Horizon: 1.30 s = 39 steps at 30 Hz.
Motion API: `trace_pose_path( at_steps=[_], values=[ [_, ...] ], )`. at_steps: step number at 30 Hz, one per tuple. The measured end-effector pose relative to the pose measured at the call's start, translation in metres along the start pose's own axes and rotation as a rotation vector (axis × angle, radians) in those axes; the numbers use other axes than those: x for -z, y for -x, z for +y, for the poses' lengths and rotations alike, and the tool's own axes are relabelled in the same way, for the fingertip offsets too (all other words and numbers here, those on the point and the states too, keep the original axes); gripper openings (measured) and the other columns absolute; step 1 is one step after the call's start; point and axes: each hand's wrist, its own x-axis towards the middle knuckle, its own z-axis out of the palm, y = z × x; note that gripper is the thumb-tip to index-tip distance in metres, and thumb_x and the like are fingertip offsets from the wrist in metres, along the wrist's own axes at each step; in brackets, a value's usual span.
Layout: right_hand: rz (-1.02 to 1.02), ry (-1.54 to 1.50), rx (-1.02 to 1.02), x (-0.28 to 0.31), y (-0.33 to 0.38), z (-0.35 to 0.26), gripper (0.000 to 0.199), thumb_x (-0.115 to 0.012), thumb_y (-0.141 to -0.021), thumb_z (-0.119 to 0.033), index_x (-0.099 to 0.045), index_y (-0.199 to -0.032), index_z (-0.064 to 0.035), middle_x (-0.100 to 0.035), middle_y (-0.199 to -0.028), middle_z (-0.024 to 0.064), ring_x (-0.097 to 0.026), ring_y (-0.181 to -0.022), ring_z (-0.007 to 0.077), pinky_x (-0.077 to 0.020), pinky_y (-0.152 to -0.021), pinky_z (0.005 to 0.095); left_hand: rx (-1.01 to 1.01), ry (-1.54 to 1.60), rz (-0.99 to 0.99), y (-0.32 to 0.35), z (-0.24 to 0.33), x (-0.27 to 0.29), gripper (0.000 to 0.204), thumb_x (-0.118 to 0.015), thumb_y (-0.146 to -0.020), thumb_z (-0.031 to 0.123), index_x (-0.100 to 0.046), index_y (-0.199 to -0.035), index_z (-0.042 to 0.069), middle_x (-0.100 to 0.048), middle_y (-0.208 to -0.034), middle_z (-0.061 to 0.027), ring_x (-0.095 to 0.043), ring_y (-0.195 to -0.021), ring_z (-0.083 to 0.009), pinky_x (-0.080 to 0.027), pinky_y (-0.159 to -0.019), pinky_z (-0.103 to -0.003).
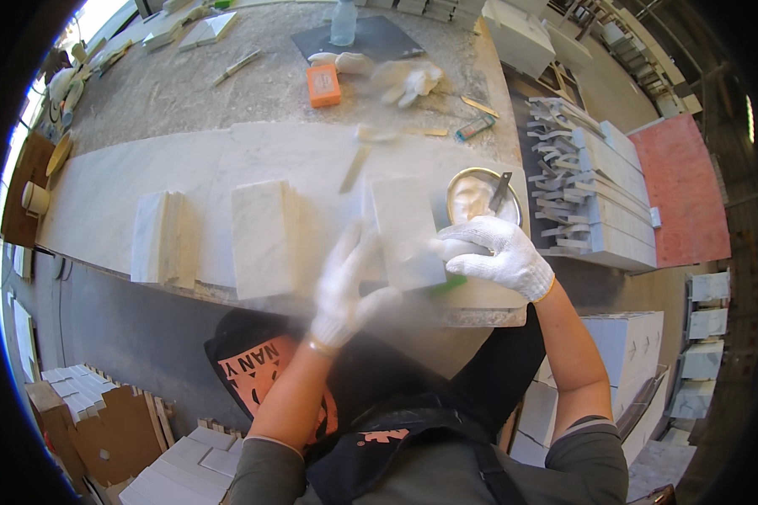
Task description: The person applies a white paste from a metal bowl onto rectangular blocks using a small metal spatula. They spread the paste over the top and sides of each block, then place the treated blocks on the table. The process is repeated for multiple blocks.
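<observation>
A pale marble tile [406, 227] lies near the front edge of the work surface, blurred by haze in the middle of the picture. Beside its left edge is my gloved left hand [343, 290], fingers stretched out and thumb apart, holding nothing. My gloved right hand [501, 252] is closed at the tile's right edge, thumb and fingers around a small whitish thing that I cannot make out. Just behind that hand stands a metal bowl [483, 172] of white paste, with a putty knife [501, 192] leaning in it. A bit of green [449, 284] shows below the right fingers.
Two stacks of marble tiles, one left [156, 238] and one nearer the middle [264, 238], line the front edge. Farther back are an orange box [322, 86], gloves [408, 80], a lighter-like green item [475, 127] and a plastic bottle [344, 23]. Strapped slabs [611, 194] stand right.
</observation>
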Motion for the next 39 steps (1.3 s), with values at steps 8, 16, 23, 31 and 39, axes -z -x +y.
trace_pose_path(
  at_steps=[8,16,23,31,39],
  values=[
    [-0.049,0.234,0.113,0.001,-0.007,-0.006,0.04,-0.087,-0.081,-0.021,-0.08,-0.118,-0.0072,-0.076,-0.102,0.0135,-0.069,-0.096,0.0299,-0.0529,-0.094,0.04,0.009,-0.004,-0.012,0.0,-0.002,0.0,0.095,-0.09,-0.075,0.052,-0.058,-0.148,0.001,-0.042,-0.162,-0.0304,-0.046,-0.148,-0.0423,-0.042,-0.118,-0.048],
    [-0.105,0.302,0.166,0.004,-0.012,-0.012,0.036,-0.079,-0.087,-0.018,-0.079,-0.121,-0.0069,-0.079,-0.105,0.0136,-0.073,-0.096,0.0279,-0.0554,-0.089,0.0378,0.005,0.0,-0.009,-0.001,-0.002,0.0,0.096,-0.09,-0.076,0.055,-0.058,-0.148,0.002,-0.042,-0.161,-0.0304,-0.046,-0.148,-0.0425,-0.042,-0.118,-0.048],
    [-0.094,0.412,0.251,0.005,-0.014,-0.015,0.034,-0.073,-0.089,-0.018,-0.079,-0.122,-0.0105,-0.079,-0.105,0.0133,-0.074,-0.094,0.0286,-0.0559,-0.086,0.0381,0.013,0.005,-0.006,0.0,-0.002,-0.001,0.095,-0.09,-0.075,0.054,-0.058,-0.148,0.003,-0.043,-0.161,-0.0305,-0.046,-0.149,-0.0421,-0.043,-0.118,-0.048],
    [-0.093,0.393,0.215,0.004,-0.014,-0.017,0.035,-0.073,-0.089,-0.019,-0.079,-0.123,-0.0111,-0.079,-0.105,0.0131,-0.073,-0.094,0.0282,-0.0555,-0.086,0.038,0.008,0.006,-0.006,-0.001,-0.002,0.0,0.094,-0.091,-0.075,0.052,-0.059,-0.148,0.003,-0.043,-0.161,-0.0306,-0.046,-0.149,-0.0415,-0.043,-0.118,-0.048],
    [-0.094,0.382,0.186,0.004,-0.014,-0.018,0.036,-0.072,-0.089,-0.02,-0.079,-0.124,-0.0139,-0.079,-0.105,0.0125,-0.073,-0.095,0.028,-0.0551,-0.086,0.0382,-0.008,0.009,-0.001,-0.002,-0.002,0.0,0.094,-0.09,-0.075,0.052,-0.058,-0.149,0.002,-0.042,-0.161,-0.0309,-0.047,-0.148,-0.0412,-0.042,-0.118,-0.048]
  ],
)
